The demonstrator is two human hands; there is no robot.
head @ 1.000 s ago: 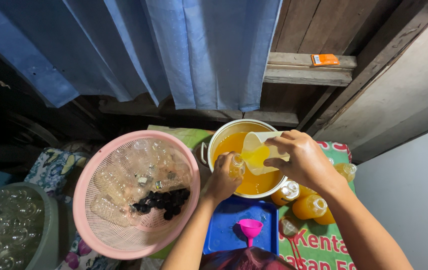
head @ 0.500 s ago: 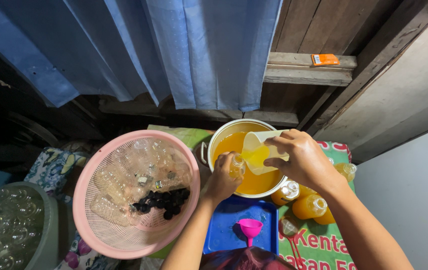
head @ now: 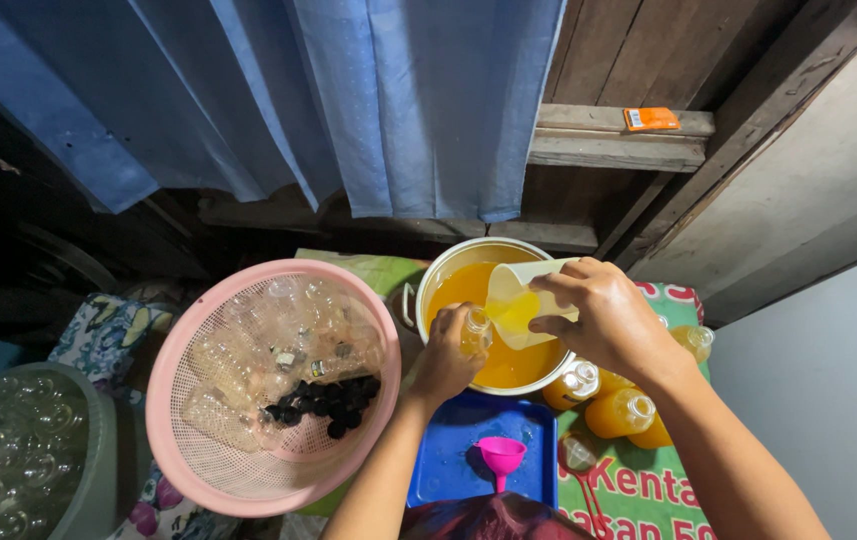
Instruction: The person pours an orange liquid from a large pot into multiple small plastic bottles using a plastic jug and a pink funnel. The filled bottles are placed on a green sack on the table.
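My right hand (head: 610, 318) grips a clear plastic cup (head: 520, 301) of orange liquid, tilted towards the mouth of a small clear bottle (head: 475, 329). My left hand (head: 440, 365) holds that bottle upright over the metal pot (head: 448, 262), which is full of the same orange liquid (head: 510, 366). A pink funnel (head: 500, 457) lies on a blue tray (head: 448, 462) just below my left hand.
A pink basket (head: 180, 380) of empty clear bottles and black caps (head: 321, 399) stands at left. A grey tub (head: 95, 420) of more bottles is at far left. Filled orange bottles (head: 620, 411) lie right of the pot. Blue curtain (head: 418, 100) and wooden wall behind.
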